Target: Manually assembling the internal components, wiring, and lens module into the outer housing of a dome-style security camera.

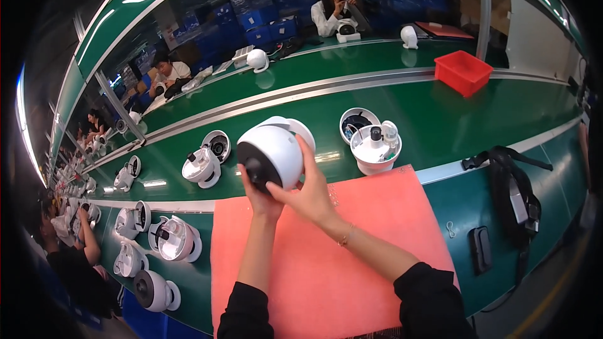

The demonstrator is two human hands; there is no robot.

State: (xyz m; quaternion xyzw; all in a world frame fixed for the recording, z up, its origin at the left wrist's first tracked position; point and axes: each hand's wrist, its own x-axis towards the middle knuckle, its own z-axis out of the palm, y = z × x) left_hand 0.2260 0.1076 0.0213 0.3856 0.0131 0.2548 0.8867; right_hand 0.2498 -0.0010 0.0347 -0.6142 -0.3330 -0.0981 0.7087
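Above the pink mat (352, 251) I hold a white ball-shaped security camera (284, 150) with a black front turned to the lower left. My left hand (262, 202) cups its black face from below, fingers wrapped round the edge. On the other side, my right hand (312, 193) grips the white shell, thumb near the black front. Past the mat, to the right, stands an opened camera housing (375, 157) with inner parts showing. Another opened camera (202, 168) sits to the left. Small clear bits (335, 198) lie near the mat's far edge.
Several camera units, some opened, crowd the left of the green bench, including a closed one (152, 290). A red bin (463, 75) stands far right. A black strap bag (510, 191) and a black case (480, 250) lie right of the mat. Other people work across and to the left.
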